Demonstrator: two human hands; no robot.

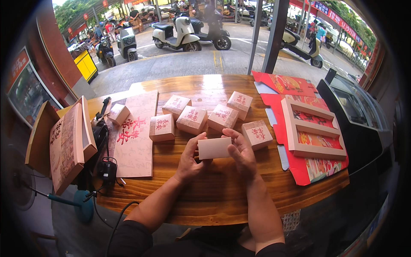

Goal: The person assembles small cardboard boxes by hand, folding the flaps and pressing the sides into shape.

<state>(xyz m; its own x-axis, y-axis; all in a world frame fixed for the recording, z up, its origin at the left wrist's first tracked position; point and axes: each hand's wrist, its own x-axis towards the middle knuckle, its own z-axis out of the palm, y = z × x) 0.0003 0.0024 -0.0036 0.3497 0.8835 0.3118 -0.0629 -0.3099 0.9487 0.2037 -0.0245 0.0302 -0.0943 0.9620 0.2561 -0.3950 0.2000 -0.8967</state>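
A small pale pink box (pixel 214 148) is held between my hands over the near middle of the table, a plain side facing me. My left hand (pixel 191 159) closes on its left end, thumb along the top corner. At the other end, my right hand (pixel 243 155) grips it with bent fingers and thumb. Just beyond stand several similar square pink boxes with red characters on top, among them a box (pixel 192 119) in the middle and a box (pixel 257 134) right beside my right hand. The underside of the held box is hidden.
A flat pink printed panel (pixel 136 145) lies at left, bearing another small box (pixel 118 113). Farther left are larger cartons (pixel 68 143) and a black adapter (pixel 108 170) with cables. At right, a pink divided frame (pixel 314 157) rests on red printed card (pixel 295 173). Parked scooters (pixel 182 36) stand outside.
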